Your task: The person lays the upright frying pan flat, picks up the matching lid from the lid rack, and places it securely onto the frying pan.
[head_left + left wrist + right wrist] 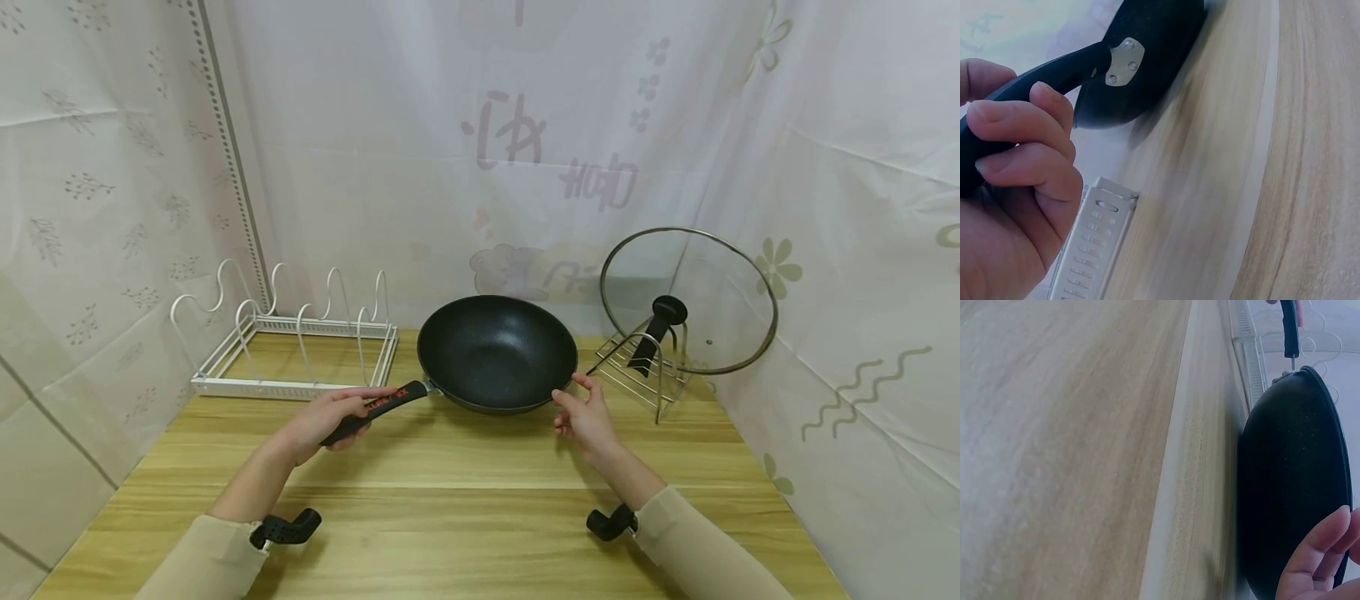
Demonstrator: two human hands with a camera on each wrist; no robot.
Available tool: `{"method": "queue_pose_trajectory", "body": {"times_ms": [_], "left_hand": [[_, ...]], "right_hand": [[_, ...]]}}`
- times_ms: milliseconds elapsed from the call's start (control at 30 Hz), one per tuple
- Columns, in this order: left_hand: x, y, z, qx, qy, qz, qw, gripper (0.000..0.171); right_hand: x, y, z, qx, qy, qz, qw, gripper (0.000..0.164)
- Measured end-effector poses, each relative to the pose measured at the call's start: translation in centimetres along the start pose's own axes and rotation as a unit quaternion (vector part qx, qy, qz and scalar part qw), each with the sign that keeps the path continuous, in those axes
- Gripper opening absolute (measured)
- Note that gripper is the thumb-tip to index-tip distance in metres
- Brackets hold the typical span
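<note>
A black wok (497,354) is at the middle of the table, its hollow side up. My left hand (327,423) grips its black handle (411,391); in the left wrist view, fingers curl round the handle behind a riveted metal bracket (1125,62). On the opposite side, my right hand (588,419) pinches the wok's rim between thumb and fingers. The right wrist view shows the thumb against the dark outer wall (1291,462). Whether the wok's base touches the table cannot be told.
A white rack (270,388) with curved wire dividers stands at the back left. On the right, a small metal wire stand (658,392) holds a tilted glass lid (720,292) with a black knob. Two black clamps (296,527) sit near my forearms on the wooden table (450,533). Patterned curtains hang behind.
</note>
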State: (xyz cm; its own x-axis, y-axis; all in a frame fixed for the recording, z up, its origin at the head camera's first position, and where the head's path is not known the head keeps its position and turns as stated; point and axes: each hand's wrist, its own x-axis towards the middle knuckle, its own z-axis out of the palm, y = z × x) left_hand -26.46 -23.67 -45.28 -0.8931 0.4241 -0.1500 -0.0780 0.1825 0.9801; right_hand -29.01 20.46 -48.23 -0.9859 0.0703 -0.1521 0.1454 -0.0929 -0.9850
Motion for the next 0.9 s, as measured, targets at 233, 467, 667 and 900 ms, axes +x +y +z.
{"method": "queue_pose_trajectory", "body": {"times_ms": [233,467,667,900], "left_hand": [[0.14,0.08,-0.27,0.002,0.004,-0.006,1.0,0.059],[0.1,0.08,-0.45,0.003,-0.009,0.011,0.9999,0.059],[0.21,0.01,-0.64,-0.001,-0.016,0.015,0.9998,0.058],[0.24,0.01,-0.69,-0.004,-0.015,0.008,0.9998,0.059]], "right_hand": [[-0.29,0.0,0.1,-0.004,-0.002,0.002,1.0,0.065],[-0.59,-0.16,0.31,-0.004,-0.004,0.004,1.0,0.065],[-0.69,-0.21,0.34,-0.005,-0.006,0.004,1.0,0.065],[-0.58,-0.13,0.35,-0.004,-0.007,0.002,1.0,0.068]]}}
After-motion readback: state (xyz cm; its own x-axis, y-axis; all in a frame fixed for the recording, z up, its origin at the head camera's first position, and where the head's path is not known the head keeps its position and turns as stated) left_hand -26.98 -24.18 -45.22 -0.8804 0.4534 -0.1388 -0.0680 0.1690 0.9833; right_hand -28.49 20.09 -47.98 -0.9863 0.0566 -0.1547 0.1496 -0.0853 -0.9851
